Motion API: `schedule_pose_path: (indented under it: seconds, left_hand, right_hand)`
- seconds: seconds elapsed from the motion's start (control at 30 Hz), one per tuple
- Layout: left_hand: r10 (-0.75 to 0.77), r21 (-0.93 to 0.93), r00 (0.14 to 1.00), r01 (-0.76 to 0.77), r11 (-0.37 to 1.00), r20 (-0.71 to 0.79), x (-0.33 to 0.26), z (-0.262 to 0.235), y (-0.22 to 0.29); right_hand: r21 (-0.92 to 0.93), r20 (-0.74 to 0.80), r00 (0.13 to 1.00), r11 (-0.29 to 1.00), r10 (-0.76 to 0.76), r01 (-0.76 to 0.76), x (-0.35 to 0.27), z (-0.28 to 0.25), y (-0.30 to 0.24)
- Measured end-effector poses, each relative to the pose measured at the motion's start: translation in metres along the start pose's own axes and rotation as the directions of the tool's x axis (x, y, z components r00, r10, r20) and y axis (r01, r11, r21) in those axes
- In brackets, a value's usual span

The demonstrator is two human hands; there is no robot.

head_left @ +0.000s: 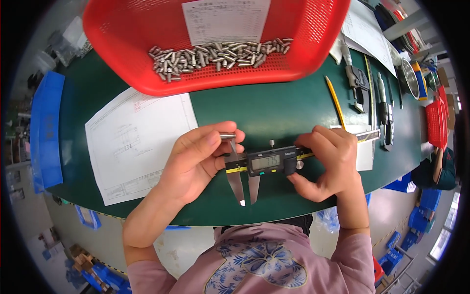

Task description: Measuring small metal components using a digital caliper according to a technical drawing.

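Note:
My left hand (183, 164) pinches a small metal pin (227, 135) between thumb and fingers. The pin lies at the small upper jaws of a digital caliper (259, 164), whose fixed end rests by my left fingers. On the slider side, my right hand (329, 159) is closed round the caliper, thumb below the beam and fingers above it. The long lower jaws point toward me and stand slightly apart. Numbers are lit on the display. Beyond my hands, a red plastic basket (220, 87) holds a heap of similar metal pins (210, 56).
A drawing sheet (142, 157) lies left on the green table (245, 108), near a blue bin (49, 130). To the right are a yellow pencil (335, 102), a micrometer (357, 81), another measuring tool (386, 117) and a metal bowl (408, 78). Another person's arm (438, 164) shows far right.

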State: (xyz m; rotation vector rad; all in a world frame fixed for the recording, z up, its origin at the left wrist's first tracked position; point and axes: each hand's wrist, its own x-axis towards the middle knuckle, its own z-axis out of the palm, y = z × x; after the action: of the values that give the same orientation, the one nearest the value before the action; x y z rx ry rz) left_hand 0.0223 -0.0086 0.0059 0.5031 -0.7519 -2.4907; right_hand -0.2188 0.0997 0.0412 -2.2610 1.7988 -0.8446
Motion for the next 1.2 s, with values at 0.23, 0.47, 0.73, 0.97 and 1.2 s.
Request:
schedule_pose_path:
  seconds: [0.23, 0.47, 0.73, 0.97, 1.2]
  left_hand:
    - [0.092, 0.317, 0.989, -0.051, 0.947, -0.117, 0.002, 0.002, 0.012]
    - [0.714, 0.902, 0.590, -0.060, -0.427, 0.377, 0.064, -0.026, 0.060]
    - [0.575, 0.744, 0.605, -0.043, -0.667, 0.551, 0.090, -0.029, 0.061]
    - [0.499, 0.725, 0.857, -0.260, 0.638, -0.132, 0.046, -0.009, 0.035]
    - [0.085, 0.301, 0.981, -0.029, 0.953, -0.175, 0.012, -0.001, 0.018]
  right_hand:
    - [-0.141, -0.037, 0.994, 0.986, -0.098, 0.092, -0.001, -0.003, 0.003]
    - [-0.098, -0.131, 0.987, 0.992, -0.097, 0.085, -0.001, 0.003, 0.007]
    - [-0.075, -0.141, 0.987, 0.995, -0.078, 0.068, -0.003, 0.002, 0.007]
    - [-0.067, -0.153, 0.986, 0.996, -0.065, 0.056, -0.002, 0.004, 0.007]
    - [-0.097, -0.049, 0.995, 0.992, -0.088, 0.083, -0.003, 0.004, 0.003]
